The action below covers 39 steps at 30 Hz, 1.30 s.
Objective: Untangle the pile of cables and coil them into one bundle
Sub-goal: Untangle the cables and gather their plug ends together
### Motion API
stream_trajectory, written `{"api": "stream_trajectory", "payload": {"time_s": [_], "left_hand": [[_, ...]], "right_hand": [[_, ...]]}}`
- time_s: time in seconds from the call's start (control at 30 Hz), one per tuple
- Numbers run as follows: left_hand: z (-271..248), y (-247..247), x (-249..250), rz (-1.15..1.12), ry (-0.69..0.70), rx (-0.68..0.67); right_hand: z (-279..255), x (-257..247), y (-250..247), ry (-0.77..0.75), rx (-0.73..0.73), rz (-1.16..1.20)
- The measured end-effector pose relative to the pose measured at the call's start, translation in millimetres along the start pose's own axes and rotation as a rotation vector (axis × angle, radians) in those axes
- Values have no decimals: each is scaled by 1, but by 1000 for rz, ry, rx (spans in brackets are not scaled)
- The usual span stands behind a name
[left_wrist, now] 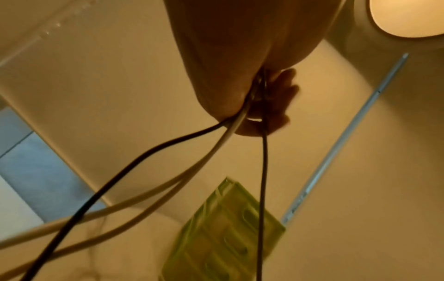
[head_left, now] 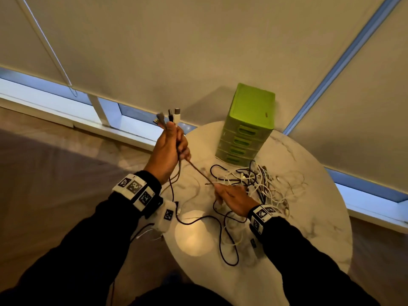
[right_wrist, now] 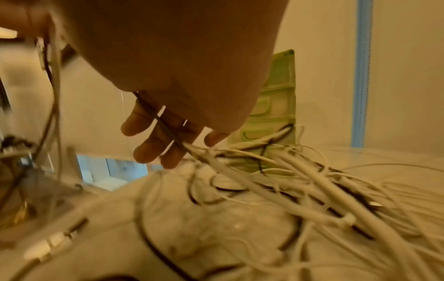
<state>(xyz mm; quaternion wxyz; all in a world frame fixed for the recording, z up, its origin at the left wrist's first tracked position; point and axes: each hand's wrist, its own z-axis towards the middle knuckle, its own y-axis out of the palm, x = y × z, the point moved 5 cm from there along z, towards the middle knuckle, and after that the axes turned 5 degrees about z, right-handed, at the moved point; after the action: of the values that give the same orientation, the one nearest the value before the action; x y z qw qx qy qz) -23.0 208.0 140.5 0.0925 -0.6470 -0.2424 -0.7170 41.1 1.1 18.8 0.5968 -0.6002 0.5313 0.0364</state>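
Observation:
My left hand (head_left: 170,149) is raised left of the table and grips several cables in its fist (left_wrist: 264,98). Their plugs (head_left: 170,117) stick up above the thumb. A dark cable (left_wrist: 120,171), pale cables (left_wrist: 192,171) and a thin dark one (left_wrist: 263,180) hang below it. One brownish cable (head_left: 198,171) runs taut down to my right hand (head_left: 231,198). That hand hovers low over the tangled pile of white and dark cables (head_left: 260,184), fingers straight (right_wrist: 153,144). The cable lies across them and runs on into the pile (right_wrist: 288,180).
The round marble table (head_left: 309,206) bears a green mini drawer unit (head_left: 247,129) at its far side, right behind the pile. A dark cable loop (head_left: 220,239) trails toward the near edge. Window blinds hang close behind the table; wooden floor lies to the left.

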Motion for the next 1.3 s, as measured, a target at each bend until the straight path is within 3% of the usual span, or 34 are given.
{"api": "stream_trajectory", "payload": {"time_s": [0.1, 0.2, 0.33, 0.47, 0.57, 0.67, 0.83, 1.0, 1.1, 1.3], "left_hand": [[15, -26, 23, -121, 27, 142], [20, -31, 22, -29, 25, 144], [4, -5, -14, 340, -29, 22], [-6, 18, -50, 488, -94, -43], [-9, 38, -52, 509, -109, -100], [-10, 55, -45, 432, -108, -157], [-8, 61, -37, 217, -100, -148], [6, 34, -1, -34, -77, -32], [16, 11, 23, -84, -24, 21], [3, 22, 2, 287, 4, -15]], "right_hand": [[0, 30, -4, 112, -52, -232], [8, 37, -21, 153, 200, -111], [20, 11, -44, 40, 474, 107], [15, -31, -53, -144, 525, 105], [4, -61, -46, -277, 471, 2], [-3, -69, -39, -310, 374, 68], [-11, -45, -23, -108, 103, 374], [-21, 30, -8, -42, -16, 80], [-27, 57, -25, -14, 116, 56], [-12, 18, -73, -2, 536, 126]]}}
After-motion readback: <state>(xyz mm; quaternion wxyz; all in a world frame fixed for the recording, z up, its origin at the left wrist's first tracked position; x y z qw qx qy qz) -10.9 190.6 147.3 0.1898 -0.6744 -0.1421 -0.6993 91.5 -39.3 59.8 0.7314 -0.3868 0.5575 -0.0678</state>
